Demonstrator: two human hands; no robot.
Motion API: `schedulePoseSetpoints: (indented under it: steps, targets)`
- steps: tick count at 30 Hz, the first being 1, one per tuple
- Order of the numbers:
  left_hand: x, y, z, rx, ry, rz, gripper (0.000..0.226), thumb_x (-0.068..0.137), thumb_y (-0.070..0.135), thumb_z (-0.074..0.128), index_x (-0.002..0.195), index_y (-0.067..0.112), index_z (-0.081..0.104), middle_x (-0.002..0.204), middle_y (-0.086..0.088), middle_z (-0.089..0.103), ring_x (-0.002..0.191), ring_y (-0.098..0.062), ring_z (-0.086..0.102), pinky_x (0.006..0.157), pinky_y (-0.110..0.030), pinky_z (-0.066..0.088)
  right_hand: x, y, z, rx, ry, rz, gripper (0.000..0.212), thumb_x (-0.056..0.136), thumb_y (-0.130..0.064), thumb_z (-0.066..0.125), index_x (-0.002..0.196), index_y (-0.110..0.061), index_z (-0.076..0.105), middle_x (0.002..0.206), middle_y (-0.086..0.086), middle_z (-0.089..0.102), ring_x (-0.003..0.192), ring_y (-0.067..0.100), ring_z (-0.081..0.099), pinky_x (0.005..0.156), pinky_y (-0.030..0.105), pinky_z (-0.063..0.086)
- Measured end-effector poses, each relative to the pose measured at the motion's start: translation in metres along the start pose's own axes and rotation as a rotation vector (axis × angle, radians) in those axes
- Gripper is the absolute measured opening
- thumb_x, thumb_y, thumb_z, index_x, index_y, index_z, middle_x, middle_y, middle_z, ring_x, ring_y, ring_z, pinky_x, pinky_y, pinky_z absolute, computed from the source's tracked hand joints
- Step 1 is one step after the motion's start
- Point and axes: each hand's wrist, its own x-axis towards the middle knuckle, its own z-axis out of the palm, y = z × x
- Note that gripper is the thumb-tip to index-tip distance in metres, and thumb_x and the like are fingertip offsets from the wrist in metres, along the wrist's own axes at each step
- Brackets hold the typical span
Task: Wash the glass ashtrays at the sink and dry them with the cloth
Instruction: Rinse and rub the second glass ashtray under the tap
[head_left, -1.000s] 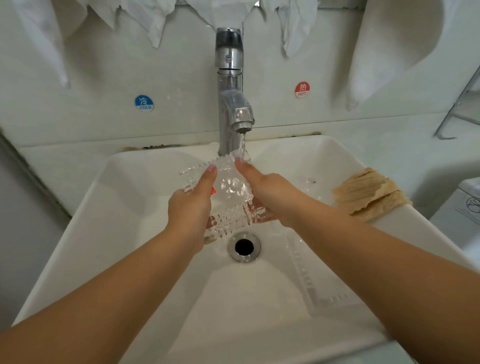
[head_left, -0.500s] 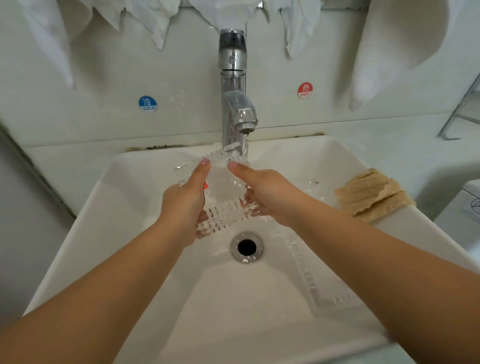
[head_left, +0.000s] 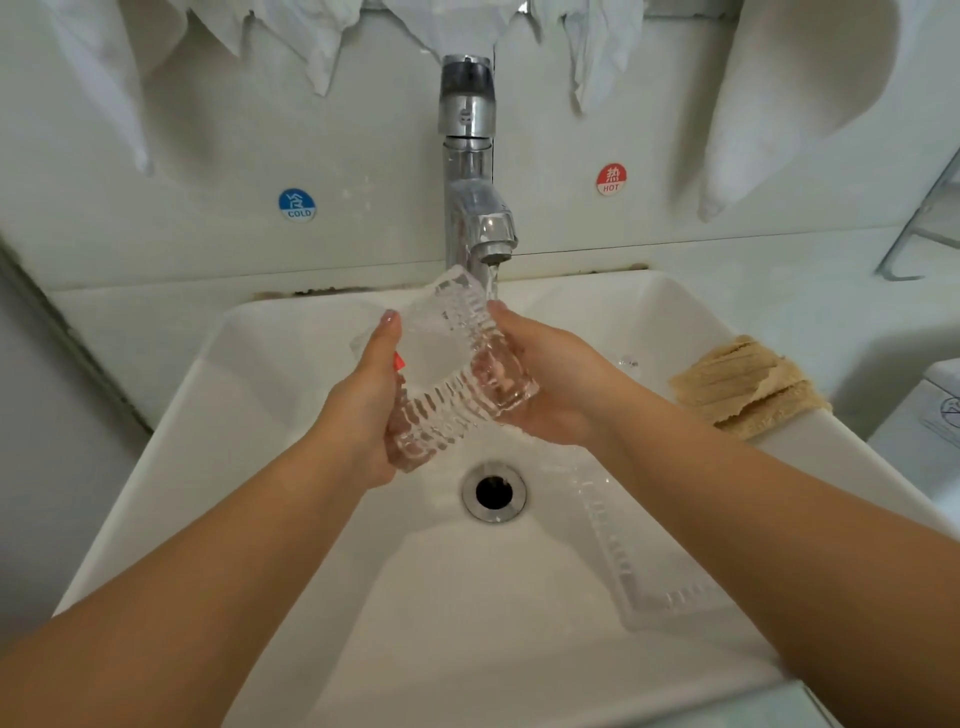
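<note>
Ashtray (head_left: 447, 364) now tilted steeper than before

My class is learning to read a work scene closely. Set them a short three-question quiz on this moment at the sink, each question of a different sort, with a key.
1. True or false: water is running from the tap onto the ashtray.
2. Which hands hold that ashtray? A) left only B) right only C) both
3. Fill in: the tan cloth lies on the sink's ______ rim.

Key
1. True: a stream falls from the spout onto its upper edge.
2. C: the left hand and the right hand each grip a side, holding it tilted above the drain.
3. Right. A second ashtray lies in the basin below it.
</note>
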Motion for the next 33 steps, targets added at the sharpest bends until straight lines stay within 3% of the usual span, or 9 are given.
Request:
schedulePoseSetpoints:
  steps: [3, 5, 13, 16, 20, 23, 27, 31, 33]
  targets:
    - [0.004, -0.002, -0.004, -0.052, -0.114, -0.047, 0.070, 0.076, 0.077, 0.053, 0.120, 0.024, 0.060, 0.114, -0.001, 0.069, 0.091, -0.024, 0.070, 0.059, -0.031, 0.053, -0.004, -0.003, 0.005, 0.069, -0.145, -0.005, 0.035, 0.099, -0.034, 0.045, 0.118, -0.009, 0.059, 0.102, 0.009, 0.066, 0.084, 0.021, 0.065, 0.076, 0.034, 0.054]
    - [0.004, -0.004, -0.003, -0.050, -0.173, -0.041, 0.066, 0.079, 0.077, 0.049, 0.116, 0.024, 0.064, 0.106, -0.002, 0.074, 0.085, -0.022, 0.073, 0.059, -0.028, 0.053, -0.005, -0.004, 0.005, 0.046, -0.180, 0.002, 0.039, 0.099, -0.030, 0.043, 0.127, -0.006, 0.056, 0.116, 0.011, 0.063, 0.100, 0.026, 0.062, 0.088, 0.037, 0.050]
    - [0.005, -0.010, 0.009, 0.107, 0.033, 0.113, 0.059, 0.074, 0.076, 0.057, 0.087, 0.019, 0.060, 0.080, 0.001, 0.064, 0.074, -0.022, 0.066, 0.078, -0.036, 0.055, 0.006, -0.001, -0.010, -0.055, 0.136, 0.019, 0.049, 0.095, -0.053, 0.047, 0.112, -0.010, 0.065, 0.097, 0.008, 0.074, 0.090, 0.029, 0.070, 0.091, 0.044, 0.052]
    - [0.004, -0.009, 0.008, 0.109, 0.052, 0.133, 0.060, 0.072, 0.078, 0.057, 0.078, 0.018, 0.057, 0.073, -0.003, 0.056, 0.073, -0.024, 0.063, 0.081, -0.037, 0.054, 0.005, 0.002, -0.008, -0.057, 0.179, 0.029, 0.048, 0.096, -0.053, 0.045, 0.108, -0.011, 0.065, 0.083, 0.008, 0.072, 0.071, 0.025, 0.069, 0.079, 0.039, 0.056]
    - [0.004, -0.006, 0.004, 0.009, 0.070, 0.090, 0.057, 0.075, 0.077, 0.055, 0.088, 0.022, 0.061, 0.089, 0.001, 0.067, 0.088, -0.026, 0.070, 0.073, -0.040, 0.058, -0.003, 0.000, -0.003, 0.049, 0.082, 0.021, 0.039, 0.101, -0.039, 0.043, 0.080, -0.010, 0.059, 0.055, 0.002, 0.057, 0.038, 0.012, 0.052, 0.043, 0.019, 0.046]
    - [0.001, -0.004, 0.003, -0.043, 0.048, 0.085, 0.052, 0.082, 0.074, 0.048, 0.086, 0.023, 0.060, 0.083, 0.001, 0.068, 0.081, -0.024, 0.070, 0.068, -0.036, 0.056, -0.003, -0.001, 0.001, 0.066, 0.024, -0.012, 0.027, 0.099, -0.035, 0.048, 0.092, -0.012, 0.061, 0.073, 0.002, 0.056, 0.060, 0.012, 0.050, 0.063, 0.023, 0.046]
    - [0.001, -0.003, 0.005, 0.023, 0.067, 0.108, 0.058, 0.084, 0.075, 0.043, 0.073, 0.020, 0.056, 0.073, 0.000, 0.063, 0.068, -0.019, 0.065, 0.075, -0.035, 0.054, -0.002, -0.001, -0.001, -0.089, 0.161, -0.018, 0.034, 0.097, -0.044, 0.050, 0.086, -0.015, 0.063, 0.056, -0.004, 0.058, 0.041, 0.009, 0.050, 0.042, 0.018, 0.041]
    - [-0.001, -0.002, 0.010, 0.127, 0.087, 0.148, 0.059, 0.083, 0.076, 0.042, 0.077, 0.019, 0.057, 0.069, -0.002, 0.065, 0.071, -0.023, 0.067, 0.074, -0.036, 0.056, -0.002, -0.002, -0.009, -0.158, 0.249, -0.006, 0.042, 0.096, -0.051, 0.047, 0.077, -0.014, 0.057, 0.046, -0.002, 0.056, 0.033, 0.011, 0.050, 0.037, 0.018, 0.038]
    - [-0.001, -0.001, 0.008, 0.149, 0.107, 0.156, 0.059, 0.082, 0.077, 0.044, 0.076, 0.019, 0.054, 0.070, -0.001, 0.057, 0.067, -0.022, 0.059, 0.073, -0.036, 0.054, 0.000, -0.001, -0.008, -0.241, 0.271, 0.015, 0.044, 0.097, -0.052, 0.042, 0.085, -0.013, 0.059, 0.058, 0.001, 0.061, 0.046, 0.016, 0.058, 0.045, 0.025, 0.044]
